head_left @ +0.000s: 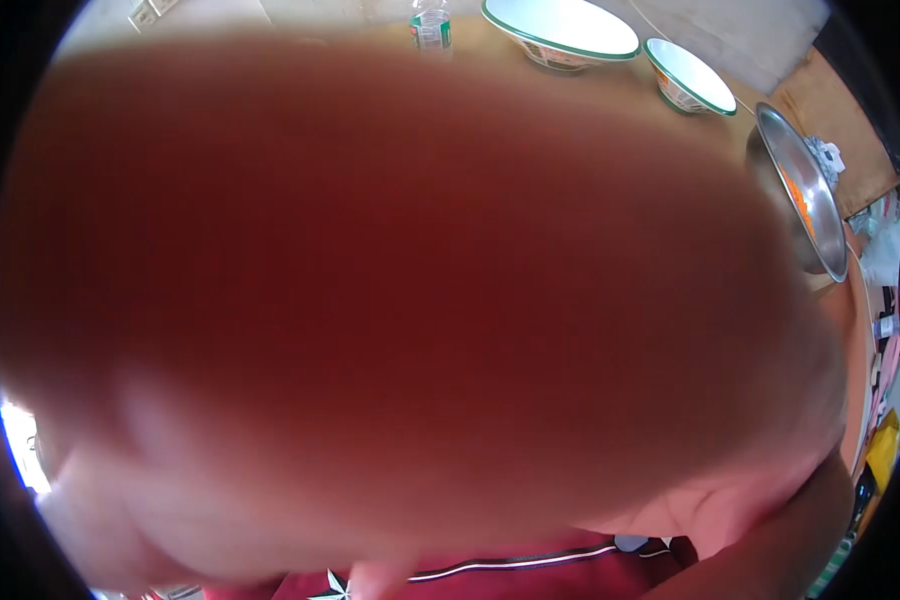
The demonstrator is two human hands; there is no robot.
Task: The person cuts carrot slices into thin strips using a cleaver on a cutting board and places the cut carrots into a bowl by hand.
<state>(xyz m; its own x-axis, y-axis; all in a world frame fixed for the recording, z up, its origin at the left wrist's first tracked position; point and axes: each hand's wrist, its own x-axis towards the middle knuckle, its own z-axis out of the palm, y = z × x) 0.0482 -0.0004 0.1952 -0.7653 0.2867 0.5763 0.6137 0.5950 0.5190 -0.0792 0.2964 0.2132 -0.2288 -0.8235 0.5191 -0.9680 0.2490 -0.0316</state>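
Note:
A large blurred hand, seemingly my right hand (420, 300), fills most of the head view close to the lens. It looks dark red in the middle and paler pink along its lower edge. A bare forearm (790, 535) rises at the lower right and appears to join it. Blur hides the finger positions, and whether anything is held cannot be told. No separate left hand can be made out. Below the hand shows a dark red garment (530, 575) with white stripes and a star.
Along the table's (470, 45) far side stand a plastic bottle (431, 28), a large green-rimmed white bowl (565, 30) and a smaller matching bowl (690, 78). A metal basin (825, 195) holding orange shreds is at right. Bags and a yellow item (882, 450) lie along the right edge.

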